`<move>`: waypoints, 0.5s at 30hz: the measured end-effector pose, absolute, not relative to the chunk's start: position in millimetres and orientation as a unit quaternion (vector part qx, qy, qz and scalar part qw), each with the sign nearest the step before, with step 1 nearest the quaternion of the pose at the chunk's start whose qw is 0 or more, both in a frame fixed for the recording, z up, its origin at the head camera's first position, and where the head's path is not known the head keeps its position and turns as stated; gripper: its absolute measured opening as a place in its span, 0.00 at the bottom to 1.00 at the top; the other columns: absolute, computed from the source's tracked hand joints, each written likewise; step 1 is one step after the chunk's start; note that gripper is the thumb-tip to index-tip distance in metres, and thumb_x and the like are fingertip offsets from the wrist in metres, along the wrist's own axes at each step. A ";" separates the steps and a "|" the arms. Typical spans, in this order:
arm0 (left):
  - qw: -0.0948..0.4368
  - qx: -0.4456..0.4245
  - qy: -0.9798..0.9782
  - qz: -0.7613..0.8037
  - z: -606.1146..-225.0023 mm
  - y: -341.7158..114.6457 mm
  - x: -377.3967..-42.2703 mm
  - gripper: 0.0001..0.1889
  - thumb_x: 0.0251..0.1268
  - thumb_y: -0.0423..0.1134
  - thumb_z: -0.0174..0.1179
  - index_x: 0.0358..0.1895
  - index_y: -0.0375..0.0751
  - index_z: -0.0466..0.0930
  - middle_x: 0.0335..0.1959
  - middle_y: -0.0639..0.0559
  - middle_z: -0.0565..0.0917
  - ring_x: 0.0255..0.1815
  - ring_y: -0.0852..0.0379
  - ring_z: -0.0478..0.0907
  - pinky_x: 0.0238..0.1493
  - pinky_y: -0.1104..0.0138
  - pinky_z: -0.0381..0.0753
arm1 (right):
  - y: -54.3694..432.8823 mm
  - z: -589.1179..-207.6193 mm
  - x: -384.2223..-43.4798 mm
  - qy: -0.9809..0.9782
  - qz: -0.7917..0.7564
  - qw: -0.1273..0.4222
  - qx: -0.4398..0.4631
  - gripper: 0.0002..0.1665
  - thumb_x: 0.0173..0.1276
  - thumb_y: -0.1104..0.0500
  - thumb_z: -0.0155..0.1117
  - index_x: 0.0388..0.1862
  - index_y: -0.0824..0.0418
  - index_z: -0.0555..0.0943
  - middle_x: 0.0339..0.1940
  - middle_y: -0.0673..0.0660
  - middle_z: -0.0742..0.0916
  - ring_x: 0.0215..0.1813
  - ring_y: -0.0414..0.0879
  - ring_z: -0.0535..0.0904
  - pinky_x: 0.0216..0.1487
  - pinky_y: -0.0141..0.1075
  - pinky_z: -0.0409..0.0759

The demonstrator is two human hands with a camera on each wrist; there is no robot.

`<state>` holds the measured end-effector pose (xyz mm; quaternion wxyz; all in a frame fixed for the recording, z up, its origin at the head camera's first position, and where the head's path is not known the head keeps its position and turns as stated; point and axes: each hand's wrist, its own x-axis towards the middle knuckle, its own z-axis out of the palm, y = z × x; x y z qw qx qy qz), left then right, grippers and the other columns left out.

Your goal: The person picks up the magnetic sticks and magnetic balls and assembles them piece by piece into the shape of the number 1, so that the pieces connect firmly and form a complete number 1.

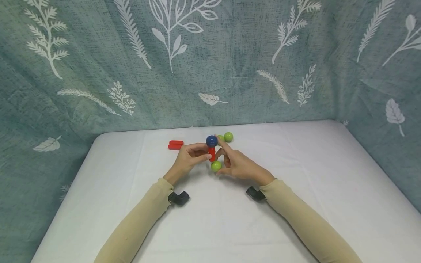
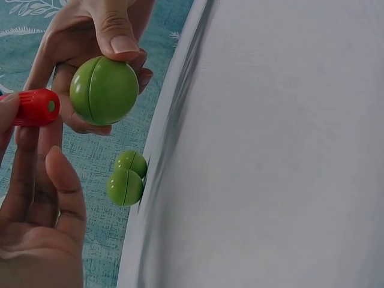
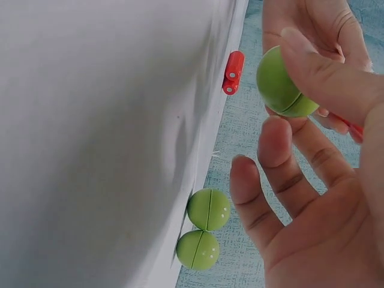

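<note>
My left hand [image 1: 187,157] pinches a red ridged rod [image 1: 212,155] between thumb and fingers. A dark blue ball [image 1: 212,141] sits on the rod's upper end. Just below the lower end, a green ball [image 1: 216,166] with a seam around it is held by the thumb and fingers of my right hand [image 1: 241,165]. In the left wrist view a small gap parts the rod's end from this green ball [image 2: 104,91]. The right index finger reaches up beside the blue ball. Both hands are raised over the table.
Two more green balls [image 1: 228,137] rest side by side near the back of the white table [image 1: 296,204], behind the right hand. Two red rods [image 1: 175,145] lie together left of the hands. A patterned green-blue cloth [image 1: 230,80] hangs behind.
</note>
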<state>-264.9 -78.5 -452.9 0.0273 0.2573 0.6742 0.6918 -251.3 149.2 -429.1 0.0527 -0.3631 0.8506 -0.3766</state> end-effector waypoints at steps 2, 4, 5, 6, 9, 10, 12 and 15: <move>0.024 0.257 0.678 0.688 -451.7 -79.3 -264.7 0.17 0.59 0.25 0.66 0.51 0.25 0.81 0.42 0.60 0.87 0.44 0.61 0.84 0.47 0.70 0.82 | 149.7 -429.1 -251.9 0.851 -0.374 0.047 -0.365 0.70 0.55 0.60 0.78 0.81 0.47 0.37 0.45 0.49 0.85 0.26 0.39 0.70 0.30 0.30 0.70; 0.019 0.255 0.680 0.688 -450.4 -80.6 -264.7 0.16 0.59 0.25 0.66 0.52 0.25 0.80 0.42 0.60 0.87 0.43 0.62 0.84 0.46 0.70 0.82 | 150.4 -429.0 -252.6 0.851 -0.375 0.040 -0.367 0.68 0.54 0.59 0.78 0.81 0.48 0.40 0.45 0.48 0.86 0.26 0.39 0.70 0.30 0.31 0.70; 0.018 0.254 0.679 0.689 -449.7 -81.3 -264.6 0.16 0.59 0.25 0.66 0.52 0.25 0.80 0.41 0.60 0.87 0.43 0.62 0.84 0.45 0.70 0.82 | 150.9 -429.1 -252.9 0.851 -0.375 0.036 -0.366 0.67 0.54 0.59 0.78 0.81 0.49 0.41 0.45 0.48 0.86 0.26 0.38 0.70 0.30 0.30 0.69; 0.017 0.252 0.678 0.690 -448.9 -81.9 -264.5 0.16 0.59 0.25 0.66 0.52 0.24 0.80 0.41 0.60 0.87 0.42 0.62 0.84 0.45 0.70 0.83 | 151.2 -429.3 -253.3 0.851 -0.376 0.031 -0.366 0.66 0.54 0.59 0.78 0.80 0.49 0.42 0.44 0.47 0.86 0.26 0.38 0.70 0.30 0.30 0.69; 0.019 0.241 0.674 0.698 -447.7 -84.3 -264.7 0.17 0.60 0.25 0.65 0.52 0.23 0.79 0.40 0.62 0.87 0.40 0.62 0.85 0.42 0.69 0.84 | 152.3 -429.6 -254.2 0.847 -0.382 0.019 -0.370 0.63 0.54 0.60 0.78 0.78 0.53 0.46 0.43 0.48 0.86 0.26 0.39 0.69 0.29 0.30 0.69; 0.020 0.237 0.674 0.700 -447.4 -85.1 -264.6 0.17 0.60 0.25 0.65 0.52 0.22 0.79 0.40 0.62 0.86 0.39 0.62 0.85 0.42 0.69 0.84 | 152.5 -429.8 -254.3 0.845 -0.383 0.015 -0.372 0.62 0.54 0.60 0.78 0.78 0.54 0.47 0.43 0.48 0.86 0.26 0.39 0.69 0.29 0.30 0.69; 0.021 0.230 0.674 0.702 -447.4 -86.3 -264.9 0.17 0.60 0.25 0.65 0.52 0.21 0.78 0.40 0.63 0.86 0.38 0.63 0.85 0.42 0.69 0.84 | 152.8 -430.2 -254.6 0.840 -0.389 0.003 -0.378 0.59 0.53 0.60 0.79 0.75 0.56 0.50 0.43 0.49 0.86 0.25 0.39 0.69 0.29 0.29 0.69; 0.021 0.227 0.673 0.704 -448.1 -87.1 -265.6 0.18 0.60 0.25 0.65 0.52 0.20 0.78 0.39 0.64 0.86 0.38 0.63 0.85 0.41 0.69 0.84 | 153.0 -430.0 -254.7 0.831 -0.396 -0.018 -0.391 0.56 0.53 0.61 0.79 0.72 0.58 0.52 0.43 0.49 0.87 0.25 0.38 0.70 0.28 0.29 0.70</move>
